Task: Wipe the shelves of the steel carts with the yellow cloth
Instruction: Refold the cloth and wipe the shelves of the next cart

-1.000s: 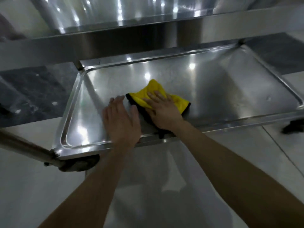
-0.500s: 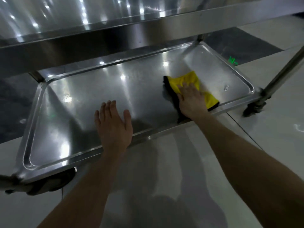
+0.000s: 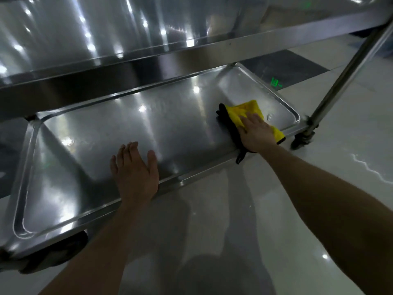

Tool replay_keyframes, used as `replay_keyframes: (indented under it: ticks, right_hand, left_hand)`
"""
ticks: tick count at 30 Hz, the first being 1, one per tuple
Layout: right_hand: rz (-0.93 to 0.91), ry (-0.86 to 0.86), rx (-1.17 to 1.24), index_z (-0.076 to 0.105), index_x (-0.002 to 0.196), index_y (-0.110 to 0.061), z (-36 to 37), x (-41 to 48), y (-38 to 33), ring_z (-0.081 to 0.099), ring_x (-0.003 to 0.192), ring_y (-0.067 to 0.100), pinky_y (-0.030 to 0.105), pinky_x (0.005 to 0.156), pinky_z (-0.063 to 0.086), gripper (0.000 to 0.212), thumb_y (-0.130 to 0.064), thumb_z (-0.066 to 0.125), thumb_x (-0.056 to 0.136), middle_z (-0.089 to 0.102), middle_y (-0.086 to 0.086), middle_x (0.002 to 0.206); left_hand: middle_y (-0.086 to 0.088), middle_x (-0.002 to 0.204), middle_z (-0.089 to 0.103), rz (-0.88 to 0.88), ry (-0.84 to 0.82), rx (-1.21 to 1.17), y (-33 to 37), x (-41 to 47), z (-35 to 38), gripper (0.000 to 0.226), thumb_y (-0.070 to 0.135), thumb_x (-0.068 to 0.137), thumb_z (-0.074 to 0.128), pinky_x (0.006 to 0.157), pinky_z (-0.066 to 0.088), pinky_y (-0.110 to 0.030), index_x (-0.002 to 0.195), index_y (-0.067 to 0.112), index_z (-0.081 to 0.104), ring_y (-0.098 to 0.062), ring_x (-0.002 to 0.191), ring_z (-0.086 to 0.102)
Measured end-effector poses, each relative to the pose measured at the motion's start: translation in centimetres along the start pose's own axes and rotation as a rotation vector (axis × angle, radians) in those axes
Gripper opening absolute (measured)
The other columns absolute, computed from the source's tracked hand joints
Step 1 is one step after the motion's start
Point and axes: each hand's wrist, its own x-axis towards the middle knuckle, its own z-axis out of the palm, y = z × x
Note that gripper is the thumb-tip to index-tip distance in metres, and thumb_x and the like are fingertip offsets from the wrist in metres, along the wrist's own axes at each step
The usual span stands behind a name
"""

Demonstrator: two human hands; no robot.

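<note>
1. We see the right hand (image 3: 256, 134) spread flat, palm down, pressing the yellow cloth (image 3: 253, 111) onto the lower shelf (image 3: 131, 128) of the steel cart. The cloth sits near the shelf's right end, close to the near rim, with its black underside showing along the left edge and a dark tag hanging over the near rim.

2. The left hand (image 3: 135, 172) holds nothing. It lies open, fingers together and thumb out, on the shelf near the middle of the near rim, and we judge it is bracing the cart.

3. The cart stands on a caster (image 3: 302, 140) at the right near corner, on a glossy floor (image 3: 276, 209). A hard sideways push with the cloth could roll the cart away, and if the left hand lifts, nothing steadies it.

4. The cloth is only pinned under the palm, not gripped. A quick stroke toward the near rim could drag it off the edge, since part already overhangs.

5. The right far corner (image 3: 240, 70) and the raised rim beside the cloth may be skipped, because a flat palm does not reach well into that curved channel.

6. The upper shelf (image 3: 106, 39) overhangs closely, so reaching to the far side risks a knock against its edge.
</note>
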Motion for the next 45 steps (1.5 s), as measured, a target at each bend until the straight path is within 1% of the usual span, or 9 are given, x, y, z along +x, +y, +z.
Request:
replay_keyframes:
  ticks: [5,10,15,21,23,30,36,38,45]
  right_hand:
    - [-0.092,-0.012,-0.077,0.024,0.165,-0.046,1.4,-0.9,-1.0,0.01,0.164,0.026,0.056,0.127,0.016,0.058,-0.061,0.027,0.109,0.017,-0.003,0.177]
    - [-0.396,-0.073,-0.074,0.023,0.166,-0.044,0.1,-1.2,0.4,0.007,0.164,0.017,0.053,0.13,0.011,0.054,-0.051,0.029,0.113,0.017,-0.011,0.176]
    - [-0.753,-0.131,0.086,0.041,0.162,-0.03,-0.3,2.5,4.8,0.024,0.161,0.022,0.04,0.13,0.02,0.051,-0.03,0.049,0.112,0.034,-0.001,0.171]
    - [-0.081,0.083,-0.002,0.035,0.164,-0.023,-2.7,11.7,12.0,0.019,0.162,0.027,0.048,0.129,0.022,0.056,-0.031,0.044,0.109,0.028,0.006,0.173]
    - [-0.045,0.082,-0.004,0.035,0.164,-0.023,-2.0,10.9,8.8,0.02,0.161,0.031,0.055,0.126,0.025,0.056,-0.029,0.042,0.108,0.027,0.008,0.173]
    - [-0.761,-0.062,0.11,0.043,0.16,-0.034,1.3,3.1,-0.7,0.027,0.16,0.018,0.037,0.116,0.028,0.057,-0.025,0.053,0.105,0.036,-0.006,0.17]
    - [-0.048,0.112,0.062,0.035,0.164,-0.025,-2.4,7.9,11.3,0.017,0.162,0.028,0.052,0.127,0.025,0.054,-0.032,0.042,0.111,0.026,0.007,0.174]
    - [-0.005,0.101,-0.013,0.031,0.166,-0.024,-2.1,6.1,10.1,0.016,0.162,0.031,0.053,0.126,0.026,0.056,-0.032,0.039,0.111,0.021,0.009,0.175]
    - [-0.764,-0.093,0.09,0.042,0.16,-0.038,0.0,-0.5,4.2,0.022,0.161,0.019,0.044,0.126,0.026,0.05,-0.043,0.045,0.11,0.031,-0.007,0.172]
  left_hand:
    - [-0.019,0.152,0.059,0.039,-0.016,-0.015,4.9,-0.5,0.7,0.068,0.054,0.107,0.031,0.129,0.025,-0.054,0.146,0.004,0.056,-0.036,0.151,0.044]
    - [-0.016,0.164,0.049,0.018,-0.095,-0.052,14.7,-0.5,3.4,0.06,0.047,0.111,0.035,0.131,0.019,-0.053,0.155,0.008,0.05,-0.033,0.159,0.034]
    - [-0.018,0.161,0.051,0.086,-0.053,0.104,14.8,-1.4,6.1,0.068,0.054,0.109,0.032,0.13,0.022,-0.055,0.154,0.007,0.051,-0.036,0.156,0.039]
    - [-0.018,0.157,0.056,0.087,-0.019,0.206,15.2,-1.3,6.3,0.08,0.06,0.109,0.012,0.127,0.027,-0.055,0.15,0.008,0.055,-0.037,0.151,0.045]
    - [-0.018,0.159,0.054,0.094,-0.041,0.22,15.6,-1.2,6.3,0.075,0.057,0.11,0.015,0.128,0.026,-0.055,0.153,0.008,0.053,-0.036,0.153,0.043]
    - [-0.018,0.164,0.047,0.054,-0.096,0.193,15.1,-1.1,5.4,0.069,0.05,0.11,0.031,0.13,0.022,-0.054,0.159,0.004,0.045,-0.036,0.157,0.037]
    - [-0.016,0.166,0.044,0.046,-0.166,0.216,15.8,-1.0,4.9,0.071,0.051,0.108,0.023,0.13,0.02,-0.053,0.16,0.007,0.042,-0.034,0.159,0.033]
    - [-0.019,0.162,0.049,0.041,-0.139,0.19,16.1,-1.2,5.1,0.069,0.05,0.108,0.028,0.129,0.022,-0.054,0.157,0.005,0.045,-0.036,0.156,0.037]
    - [-0.02,0.159,0.054,0.034,-0.132,0.154,15.6,-1.3,4.8,0.071,0.052,0.108,0.029,0.127,0.028,-0.055,0.155,0.003,0.049,-0.038,0.152,0.043]
